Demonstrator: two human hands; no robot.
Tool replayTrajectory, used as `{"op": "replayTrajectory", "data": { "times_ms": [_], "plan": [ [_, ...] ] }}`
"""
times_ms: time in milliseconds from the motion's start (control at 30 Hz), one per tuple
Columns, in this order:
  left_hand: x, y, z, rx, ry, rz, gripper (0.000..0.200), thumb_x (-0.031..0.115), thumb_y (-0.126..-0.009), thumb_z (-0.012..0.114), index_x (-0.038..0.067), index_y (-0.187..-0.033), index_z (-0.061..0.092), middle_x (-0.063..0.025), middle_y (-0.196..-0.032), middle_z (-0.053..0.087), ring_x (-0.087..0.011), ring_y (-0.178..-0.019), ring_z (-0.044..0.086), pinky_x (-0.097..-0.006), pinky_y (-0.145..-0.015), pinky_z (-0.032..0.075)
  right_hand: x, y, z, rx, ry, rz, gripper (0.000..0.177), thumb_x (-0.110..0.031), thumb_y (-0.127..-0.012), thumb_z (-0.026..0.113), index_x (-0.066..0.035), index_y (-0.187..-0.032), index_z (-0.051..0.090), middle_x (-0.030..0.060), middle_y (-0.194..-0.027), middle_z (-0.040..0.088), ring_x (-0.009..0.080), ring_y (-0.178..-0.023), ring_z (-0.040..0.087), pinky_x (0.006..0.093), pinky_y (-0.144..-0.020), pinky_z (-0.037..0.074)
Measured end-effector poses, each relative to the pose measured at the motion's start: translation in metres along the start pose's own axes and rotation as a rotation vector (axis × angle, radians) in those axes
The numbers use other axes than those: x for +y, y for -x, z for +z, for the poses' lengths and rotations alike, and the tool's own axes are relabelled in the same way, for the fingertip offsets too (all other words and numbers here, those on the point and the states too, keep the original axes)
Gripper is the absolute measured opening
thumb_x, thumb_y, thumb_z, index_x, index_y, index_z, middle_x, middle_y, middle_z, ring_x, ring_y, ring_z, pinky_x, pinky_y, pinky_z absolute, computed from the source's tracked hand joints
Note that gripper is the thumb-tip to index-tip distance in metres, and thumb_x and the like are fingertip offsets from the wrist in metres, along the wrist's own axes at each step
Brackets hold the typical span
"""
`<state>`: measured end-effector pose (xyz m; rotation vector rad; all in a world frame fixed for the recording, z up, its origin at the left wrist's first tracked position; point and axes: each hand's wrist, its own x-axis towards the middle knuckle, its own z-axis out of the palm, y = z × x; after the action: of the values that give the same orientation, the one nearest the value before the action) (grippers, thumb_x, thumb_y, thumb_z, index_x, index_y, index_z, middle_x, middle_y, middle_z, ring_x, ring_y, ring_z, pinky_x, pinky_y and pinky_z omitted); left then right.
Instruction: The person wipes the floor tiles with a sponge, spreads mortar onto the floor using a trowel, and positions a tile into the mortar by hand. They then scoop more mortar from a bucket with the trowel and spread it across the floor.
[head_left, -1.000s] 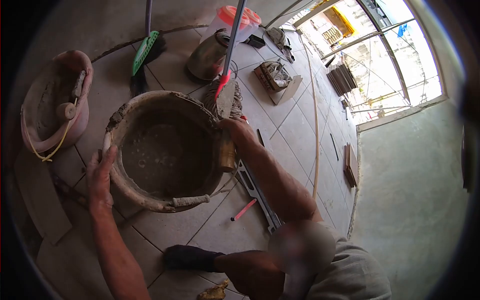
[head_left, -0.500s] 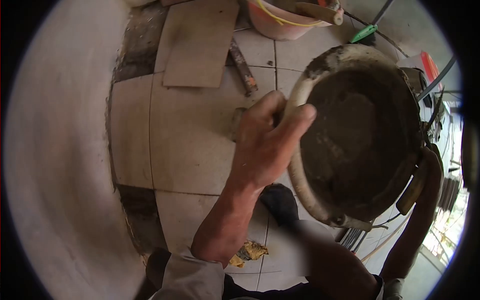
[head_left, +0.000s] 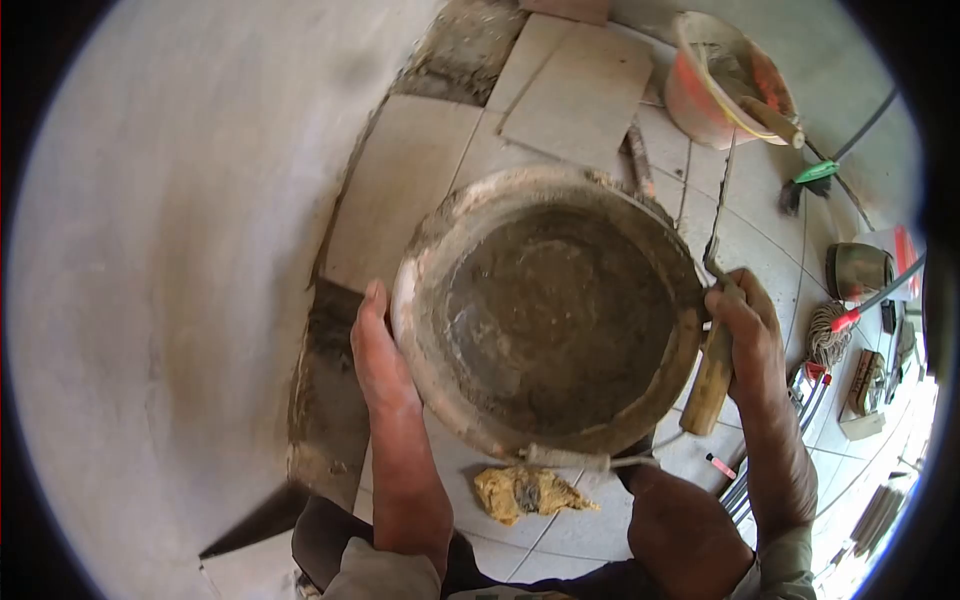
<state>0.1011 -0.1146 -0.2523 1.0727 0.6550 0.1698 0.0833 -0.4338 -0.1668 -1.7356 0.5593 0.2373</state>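
A mortar-crusted bucket (head_left: 430,225) with wet grey mix (head_left: 560,310) inside is in the middle of the view. My left hand (head_left: 385,350) grips its left side, thumb up along the wall, other fingers hidden behind it. At the right rim my right hand (head_left: 748,325) is closed round a trowel with a wooden handle (head_left: 708,385), pressed against the bucket; its thin blade points up, seen nearly edge-on. The bucket's wire handle with a pale grip (head_left: 568,459) hangs at the near side.
A pale wall (head_left: 220,250) rises at left. Loose tiles (head_left: 580,90) lie beyond the bucket. A pink bucket (head_left: 700,105) holds a tool. A green brush (head_left: 815,172), coiled rope (head_left: 828,335) and crumpled yellow material (head_left: 525,493) are on the floor.
The bucket has moved left and down in view and now faces up more squarely. My left hand has gone from its rim to its outer side; the right hand and trowel show more clearly.
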Motion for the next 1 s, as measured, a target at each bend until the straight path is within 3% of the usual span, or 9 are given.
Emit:
{"op": "replayTrajectory", "data": {
  "times_ms": [67, 133, 367, 467, 633, 700, 800, 867, 1000],
  "plan": [
    [0.006, -0.005, -0.022, 0.065, -0.015, 0.061, 0.050, 0.037, -0.094, 0.050, -0.007, -0.117, 0.057, -0.0105, -0.108, 0.062, -0.0170, -0.094, 0.060, -0.0304, -0.085, 0.046, -0.006, -0.003, 0.021, 0.009, 0.013, 0.007, 0.033, -0.028, -0.078, 0.056, 0.001, -0.093, 0.052, 0.0049, -0.078, 0.051, 0.0127, -0.074, 0.048, 0.0264, -0.069, 0.040],
    [0.016, 0.000, -0.025, -0.080, 0.069, -0.070, 0.053, 0.038, -0.094, 0.050, -0.008, -0.121, 0.054, -0.0127, -0.115, 0.060, -0.0184, -0.102, 0.058, -0.0304, -0.090, 0.044, -0.009, -0.007, 0.024, -0.018, 0.140, -0.016, 0.034, -0.028, -0.077, 0.056, 0.001, -0.094, 0.052, 0.0059, -0.079, 0.052, 0.0140, -0.075, 0.049, 0.0276, -0.069, 0.041],
    [-0.007, 0.004, -0.066, 0.079, 0.074, -0.095, 0.053, 0.039, -0.095, 0.048, -0.007, -0.121, 0.054, -0.0139, -0.115, 0.059, -0.0194, -0.103, 0.058, -0.0317, -0.090, 0.045, 0.008, -0.021, 0.058, -0.013, 0.290, -0.084, 0.035, -0.028, -0.076, 0.058, 0.001, -0.094, 0.054, 0.0091, -0.080, 0.054, 0.0166, -0.076, 0.051, 0.0318, -0.072, 0.043],
    [-0.010, 0.023, -0.083, 0.174, 0.112, -0.171, 0.049, 0.041, -0.096, 0.046, -0.004, -0.110, 0.059, -0.0086, -0.098, 0.063, -0.0157, -0.083, 0.060, -0.0290, -0.075, 0.048, 0.011, -0.027, 0.067, -0.026, 0.396, -0.148, 0.033, -0.027, -0.076, 0.058, 0.001, -0.094, 0.054, 0.0084, -0.078, 0.055, 0.0171, -0.075, 0.052, 0.0322, -0.070, 0.044],
    [0.024, 0.042, -0.094, 0.036, -0.529, -0.279, 0.059, 0.056, -0.095, 0.039, 0.003, -0.089, 0.065, -0.0060, -0.070, 0.064, -0.0147, -0.061, 0.060, -0.0288, -0.059, 0.046, -0.016, -0.036, 0.089, 0.225, 0.830, -0.544, 0.027, -0.018, -0.082, 0.054, 0.003, -0.099, 0.048, 0.0264, -0.085, 0.062, 0.0410, -0.082, 0.062, 0.0458, -0.074, 0.046],
    [0.021, 0.037, -0.109, -0.011, -0.483, -0.213, 0.064, 0.059, -0.094, 0.037, 0.004, -0.080, 0.065, -0.0053, -0.062, 0.061, -0.0142, -0.053, 0.058, -0.0280, -0.053, 0.045, -0.030, -0.023, 0.097, 0.293, 0.877, -0.807, 0.026, -0.015, -0.085, 0.053, 0.002, -0.103, 0.045, 0.0265, -0.080, 0.062, 0.0450, -0.076, 0.062, 0.0488, -0.070, 0.047],
    [0.027, 0.037, -0.111, -0.013, -0.431, -0.128, 0.064, 0.058, -0.095, 0.038, 0.001, -0.083, 0.065, -0.0092, -0.069, 0.065, -0.0175, -0.060, 0.061, -0.0300, -0.061, 0.048, -0.044, 0.025, 0.126, 0.089, 0.945, -0.765, 0.029, -0.021, -0.087, 0.057, -0.002, -0.106, 0.045, 0.0247, -0.071, 0.062, 0.0457, -0.068, 0.062, 0.0497, -0.063, 0.049],
    [0.020, 0.032, -0.118, 0.031, -0.311, -0.098, 0.061, 0.055, -0.095, 0.038, 0.000, -0.085, 0.064, -0.0100, -0.072, 0.065, -0.0184, -0.062, 0.062, -0.0306, -0.062, 0.048, -0.050, 0.048, 0.155, -0.095, 1.131, -0.545, 0.036, -0.027, -0.084, 0.061, -0.002, -0.105, 0.044, 0.0272, -0.074, 0.062, 0.0450, -0.076, 0.063, 0.0519, -0.070, 0.050],
    [0.014, 0.030, -0.126, 0.136, -0.023, -0.168, 0.053, 0.047, -0.097, 0.039, -0.001, -0.093, 0.061, -0.0100, -0.081, 0.065, -0.0186, -0.067, 0.062, -0.0309, -0.064, 0.047, -0.046, 0.067, 0.199, -0.159, 1.467, -0.519, 0.032, -0.023, -0.084, 0.059, -0.001, -0.102, 0.043, 0.0244, -0.080, 0.065, 0.0437, -0.079, 0.064, 0.0508, -0.074, 0.050]
  ]
}}
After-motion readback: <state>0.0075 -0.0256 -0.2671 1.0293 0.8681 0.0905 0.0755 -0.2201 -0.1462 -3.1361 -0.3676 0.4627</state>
